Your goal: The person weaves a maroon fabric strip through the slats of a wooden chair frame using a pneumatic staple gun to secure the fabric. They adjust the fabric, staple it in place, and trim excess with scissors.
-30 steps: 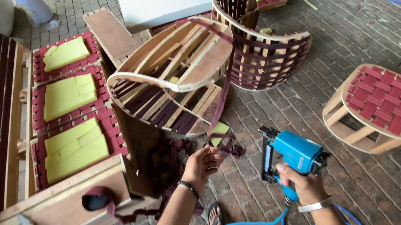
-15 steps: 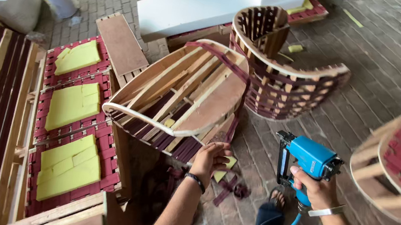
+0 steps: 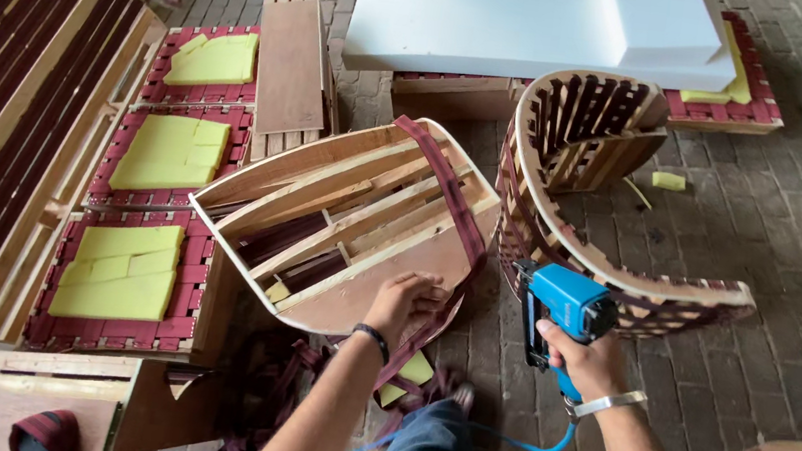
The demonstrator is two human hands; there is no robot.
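A brick floor (image 3: 800, 261) fills the frame, crowded with furniture parts. At the far left edge lies a long wooden frame (image 3: 1, 109) strung with dark maroon webbing. Across the top centre rests a big white foam slab (image 3: 504, 26). Left of centre, flat webbed panels (image 3: 135, 215) carry yellow foam pads (image 3: 168, 154).

In the middle of the frame sits the curved wooden chair frame (image 3: 341, 219), tipped on its side, its bare slats and plywood panel facing up. It looks stiff and fairly heavy for one hand; the rounded plywood edge near the bottom offers the best hold, since the thin slats look more likely to crack. To its right, in the upper right of centre, stands a second barrel-shaped frame (image 3: 606, 189), already laced with webbing.

A maroon webbing strap (image 3: 454, 201) runs over the centre frame's right edge and down to the left hand (image 3: 405, 299). The strap is soft and limp, probably stretchy, so it likely wants a firm pinch close to the wood. The left hand's fingers (image 3: 434, 288) press flat and curled on the frame edge over the strap, holding it down.

The right hand (image 3: 592, 363), low and right of centre, has its fingers closed around the grip of a blue pneumatic stapler (image 3: 558, 309), nose pointing down just beside the frame's right edge. A blue air hose (image 3: 517, 440) trails from it toward the bottom. Small yellow foam scraps (image 3: 670, 181) lie scattered on the bricks.
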